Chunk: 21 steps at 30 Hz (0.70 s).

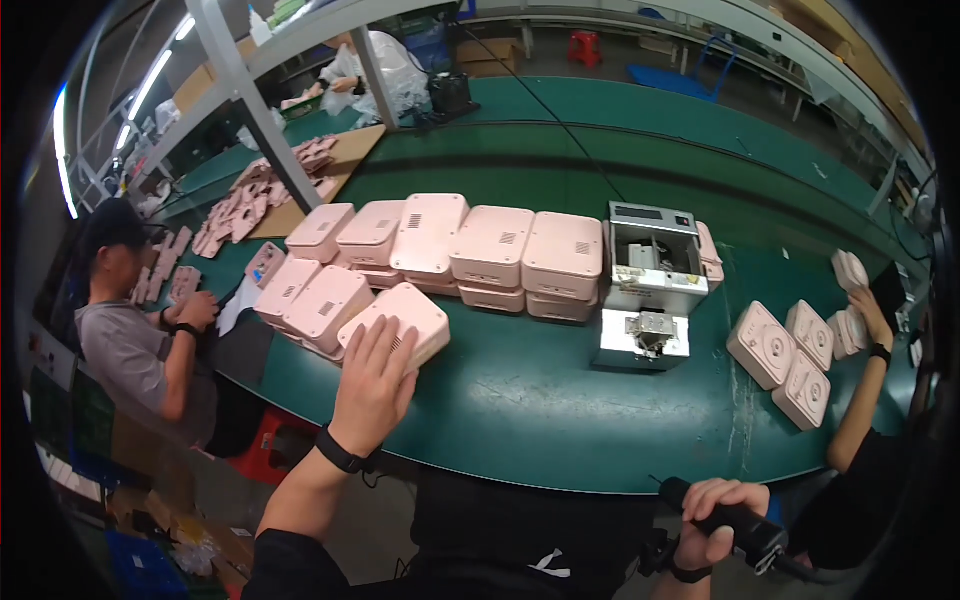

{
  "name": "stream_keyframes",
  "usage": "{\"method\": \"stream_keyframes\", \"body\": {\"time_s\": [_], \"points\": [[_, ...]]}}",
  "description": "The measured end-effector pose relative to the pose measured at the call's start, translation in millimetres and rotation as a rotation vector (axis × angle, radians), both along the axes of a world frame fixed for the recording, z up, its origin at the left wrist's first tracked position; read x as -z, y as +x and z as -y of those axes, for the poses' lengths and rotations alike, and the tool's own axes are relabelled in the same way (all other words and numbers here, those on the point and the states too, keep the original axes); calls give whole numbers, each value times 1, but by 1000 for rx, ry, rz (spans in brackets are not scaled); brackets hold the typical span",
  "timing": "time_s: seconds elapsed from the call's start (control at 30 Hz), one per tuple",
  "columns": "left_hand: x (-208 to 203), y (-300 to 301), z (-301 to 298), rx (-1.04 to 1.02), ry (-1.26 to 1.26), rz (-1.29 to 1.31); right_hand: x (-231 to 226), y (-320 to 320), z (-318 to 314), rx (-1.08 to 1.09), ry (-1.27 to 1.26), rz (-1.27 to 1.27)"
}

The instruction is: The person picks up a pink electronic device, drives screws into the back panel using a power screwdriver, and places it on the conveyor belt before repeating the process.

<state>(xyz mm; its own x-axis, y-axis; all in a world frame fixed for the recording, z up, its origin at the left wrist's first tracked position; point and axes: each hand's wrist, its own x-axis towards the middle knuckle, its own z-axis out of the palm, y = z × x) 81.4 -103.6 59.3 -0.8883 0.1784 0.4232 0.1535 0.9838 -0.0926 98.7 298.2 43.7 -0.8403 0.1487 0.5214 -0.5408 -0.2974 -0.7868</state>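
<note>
Black power driver [752, 530], one, at five o'clock, nearest my camera; thin bit pointing to ten o'clock. I list it as clamped in the right hand [720, 505], fingers wrapped round the barrel, presumably for firm control; held off the table's near edge.

Pink case [429, 317], one, just off centre toward eight o'clock, on the green table [520, 400]. Left hand [372, 385] lies over it palm down, fingers extended across the top rather than closed round it, apparently to steady it. Whether the thumb presses the side, I cannot tell.

Stacked pink cases [500, 240], running from nine to one o'clock, grilles upward; doubled in places, likely to save table space.

Metal dispenser [655, 270], one, at three o'clock, beside the row's end; I judge it set within easy reach of the driver.

Pale cases [768, 345], a cluster between three and four o'clock, round recesses upward. Near them, a co-worker's hand [873, 315] touches another case.

Loose pink parts [265, 195], heaped at ten o'clock on brown board.
</note>
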Motion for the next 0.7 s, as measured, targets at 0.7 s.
{"method": "stream_keyframes", "body": {"time_s": [0.7], "points": [[41,-81,-89,787,686,694,-98,-121,42,-75,74,-58]]}}
